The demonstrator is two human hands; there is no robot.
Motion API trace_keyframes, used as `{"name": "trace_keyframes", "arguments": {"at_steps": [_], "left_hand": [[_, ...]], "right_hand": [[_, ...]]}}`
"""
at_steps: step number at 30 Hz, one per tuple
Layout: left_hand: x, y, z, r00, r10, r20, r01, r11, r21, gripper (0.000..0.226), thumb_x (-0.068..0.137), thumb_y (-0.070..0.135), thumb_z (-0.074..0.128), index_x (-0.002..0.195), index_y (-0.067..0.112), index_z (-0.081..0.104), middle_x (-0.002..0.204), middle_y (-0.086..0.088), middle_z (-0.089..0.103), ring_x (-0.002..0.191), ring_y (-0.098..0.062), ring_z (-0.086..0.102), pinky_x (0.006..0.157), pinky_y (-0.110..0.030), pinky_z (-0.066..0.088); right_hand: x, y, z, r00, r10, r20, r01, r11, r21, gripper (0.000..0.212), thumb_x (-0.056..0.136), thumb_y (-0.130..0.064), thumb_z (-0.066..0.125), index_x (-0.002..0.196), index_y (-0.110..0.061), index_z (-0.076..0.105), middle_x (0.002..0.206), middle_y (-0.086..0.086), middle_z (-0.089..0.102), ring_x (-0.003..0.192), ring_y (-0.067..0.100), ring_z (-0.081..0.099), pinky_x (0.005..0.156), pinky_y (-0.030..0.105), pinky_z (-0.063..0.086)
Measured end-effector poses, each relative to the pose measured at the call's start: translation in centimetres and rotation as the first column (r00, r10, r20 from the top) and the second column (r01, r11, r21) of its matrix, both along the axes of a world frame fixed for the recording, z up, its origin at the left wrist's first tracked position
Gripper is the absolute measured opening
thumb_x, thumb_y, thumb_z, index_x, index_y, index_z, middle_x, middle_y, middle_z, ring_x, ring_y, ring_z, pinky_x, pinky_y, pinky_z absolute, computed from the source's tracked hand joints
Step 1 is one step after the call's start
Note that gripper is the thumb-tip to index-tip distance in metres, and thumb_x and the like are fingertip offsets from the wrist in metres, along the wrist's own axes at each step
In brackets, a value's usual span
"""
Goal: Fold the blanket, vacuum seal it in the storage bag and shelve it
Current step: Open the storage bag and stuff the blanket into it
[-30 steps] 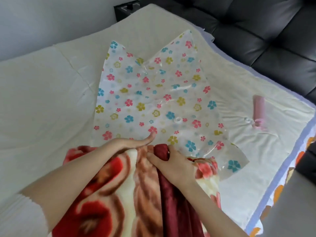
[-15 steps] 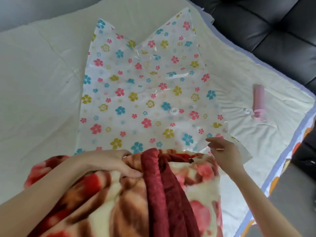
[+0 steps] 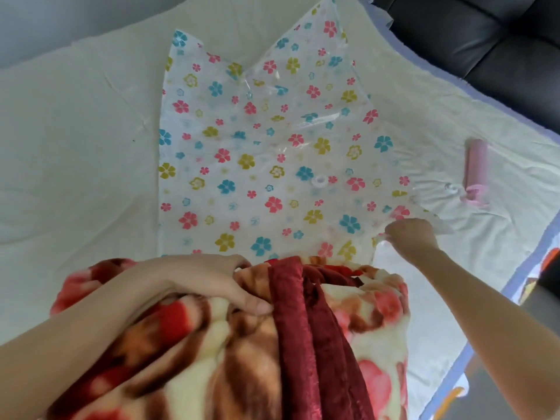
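The clear storage bag (image 3: 266,140) printed with coloured flowers lies flat on the bed, its round valve (image 3: 320,179) near the middle. A folded blanket (image 3: 303,344), red, cream and brown with a dark red edge, lies bunched at the bag's near opening. My left hand (image 3: 212,283) grips the blanket's front fold. At the bag's near right corner, my right hand (image 3: 409,233) pinches the plastic edge and holds it up a little.
A cream sheet (image 3: 75,162) covers the bed. A pink hand pump (image 3: 477,171) lies on it to the right of the bag. A black tufted headboard (image 3: 485,40) runs along the far right. The bed's right edge shows a blue-bordered patterned cover (image 3: 539,253).
My right hand left the blanket's front fold, moved right and took hold of the bag's corner edge. My left hand shifted onto the blanket and now grips it. The view tilted downward.
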State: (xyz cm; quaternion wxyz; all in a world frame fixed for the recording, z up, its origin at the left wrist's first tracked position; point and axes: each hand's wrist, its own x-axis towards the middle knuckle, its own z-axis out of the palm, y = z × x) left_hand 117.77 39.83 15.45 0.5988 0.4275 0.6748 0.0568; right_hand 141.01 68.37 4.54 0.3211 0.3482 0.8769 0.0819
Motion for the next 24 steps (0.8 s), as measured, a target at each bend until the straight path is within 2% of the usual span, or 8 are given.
{"name": "trace_keyframes", "arguments": {"at_steps": [4, 6, 9, 12, 15, 17, 20, 24], "left_hand": [[1.3, 0.0, 2.8, 0.999, -0.037, -0.009, 0.037, 0.999, 0.017, 0.096, 0.035, 0.090, 0.062, 0.101, 0.021, 0.065, 0.101, 0.005, 0.071, 0.099, -0.013, 0.066, 0.096, -0.037, 0.047], [1.3, -0.3, 2.7, 0.997, -0.041, -0.066, 0.041, 0.999, -0.005, 0.087, 0.038, 0.093, 0.057, 0.093, 0.026, 0.063, 0.095, 0.009, 0.069, 0.096, -0.014, 0.065, 0.097, -0.041, 0.046], [2.0, -0.5, 3.2, 0.989, -0.073, -0.127, 0.071, 0.997, -0.017, 0.085, 0.038, 0.097, 0.050, 0.086, 0.028, 0.059, 0.090, 0.010, 0.066, 0.094, -0.014, 0.064, 0.096, -0.040, 0.047], [3.1, -0.4, 4.3, 0.982, -0.098, -0.164, 0.095, 0.995, -0.023, 0.093, 0.035, 0.099, 0.047, 0.094, 0.029, 0.061, 0.095, 0.012, 0.067, 0.094, -0.010, 0.063, 0.096, -0.035, 0.047], [4.1, -0.6, 5.1, 0.979, -0.098, -0.176, 0.097, 0.995, -0.016, 0.099, 0.032, 0.100, 0.046, 0.100, 0.030, 0.062, 0.098, 0.013, 0.068, 0.095, -0.008, 0.063, 0.096, -0.034, 0.046], [4.6, -0.7, 5.4, 0.979, -0.111, -0.169, 0.111, 0.994, -0.010, 0.101, 0.032, 0.100, 0.045, 0.102, 0.030, 0.063, 0.099, 0.013, 0.068, 0.096, -0.008, 0.063, 0.097, -0.033, 0.046], [5.2, -0.8, 6.1, 0.979, -0.131, -0.156, 0.131, 0.991, -0.007, 0.096, 0.033, 0.099, 0.045, 0.098, 0.032, 0.066, 0.096, 0.015, 0.070, 0.094, -0.006, 0.064, 0.097, -0.032, 0.046], [5.6, -1.1, 6.3, 0.983, -0.125, -0.133, 0.124, 0.992, -0.017, 0.091, 0.034, 0.098, 0.050, 0.095, 0.031, 0.067, 0.094, 0.015, 0.071, 0.094, -0.007, 0.065, 0.098, -0.033, 0.046]], "right_hand": [[-3.4, 0.7, 4.9, 0.994, 0.086, -0.074, -0.077, 0.990, 0.117, 0.015, 0.084, -0.016, 0.054, 0.086, -0.024, 0.066, 0.068, -0.010, 0.052, 0.067, 0.012, 0.054, 0.059, 0.022, 0.045], [-2.7, -0.3, 6.3, 0.963, 0.267, -0.043, -0.266, 0.964, 0.020, 0.020, 0.085, -0.041, 0.057, 0.104, -0.037, 0.061, 0.086, -0.011, 0.059, 0.083, 0.012, 0.056, 0.074, 0.021, 0.045], [-1.3, -0.1, 8.4, 0.886, 0.459, 0.067, -0.456, 0.888, -0.049, 0.063, 0.083, -0.066, 0.050, 0.134, -0.057, 0.014, 0.111, -0.008, 0.054, 0.103, 0.015, 0.049, 0.081, 0.025, 0.034], [-0.6, -0.9, 8.5, 0.711, 0.703, 0.015, -0.697, 0.701, 0.151, 0.032, 0.083, -0.044, 0.069, 0.112, -0.051, 0.060, 0.098, -0.007, 0.060, 0.093, 0.023, 0.056, 0.078, 0.036, 0.043], [0.4, -0.5, 9.6, 0.834, 0.508, 0.216, -0.545, 0.819, 0.178, 0.027, 0.099, -0.033, 0.042, 0.120, -0.040, 0.058, 0.117, -0.010, 0.052, 0.116, 0.023, 0.043, 0.097, 0.039, 0.030], [1.1, -0.9, 9.8, 0.812, 0.539, 0.226, -0.579, 0.793, 0.191, 0.022, 0.092, -0.020, 0.053, 0.109, -0.024, 0.067, 0.111, -0.003, 0.057, 0.108, 0.024, 0.049, 0.093, 0.041, 0.036], [2.1, -0.6, 9.9, 0.812, 0.582, 0.041, -0.580, 0.797, 0.171, 0.013, 0.063, -0.006, 0.079, 0.069, -0.012, 0.070, 0.076, 0.001, 0.062, 0.074, 0.022, 0.059, 0.068, 0.036, 0.046], [3.8, 0.4, 10.0, 0.969, 0.209, -0.131, -0.197, 0.975, 0.100, 0.015, 0.093, -0.017, 0.053, 0.080, -0.021, 0.058, 0.073, -0.009, 0.048, 0.082, 0.013, 0.050, 0.075, 0.021, 0.037]]}}
